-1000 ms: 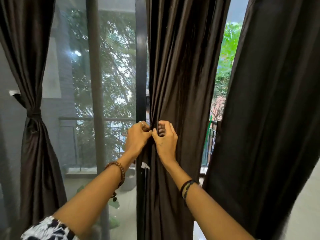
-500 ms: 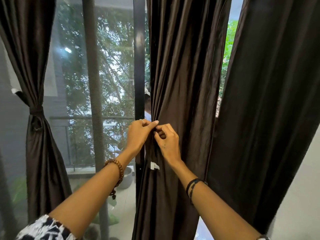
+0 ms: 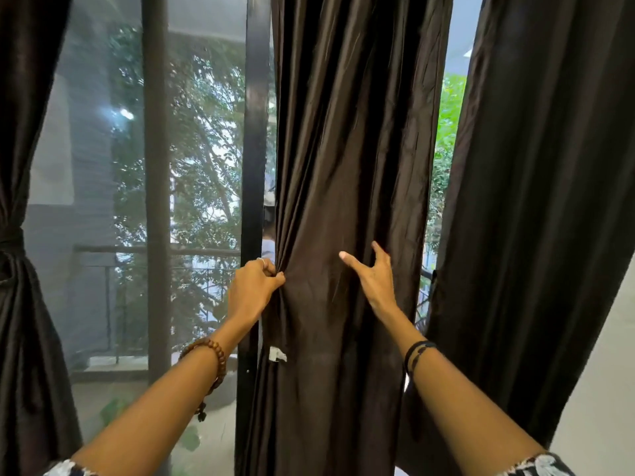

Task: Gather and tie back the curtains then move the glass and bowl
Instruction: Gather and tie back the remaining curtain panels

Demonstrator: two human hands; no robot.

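A dark brown middle curtain (image 3: 350, 166) hangs loose in front of me. My left hand (image 3: 254, 290) pinches a bunch of folds at its left edge, about waist height of the panel. Over the same curtain's right part, my right hand (image 3: 372, 276) is spread open with fingers apart, holding nothing. A second loose dark curtain (image 3: 536, 201) hangs to the right. At the far left a third curtain (image 3: 20, 304) is tied back with a band (image 3: 10, 240). The glass and bowl are not in view.
A black window frame post (image 3: 256, 132) stands just left of the middle curtain, with a brown post (image 3: 156, 166) further left. Trees and a balcony railing (image 3: 154, 250) show through the glass. A pale wall (image 3: 601, 389) lies at the right.
My right hand let go of the gathered folds and moved right across the curtain, opening its fingers. My left hand keeps its pinch on the left edge.
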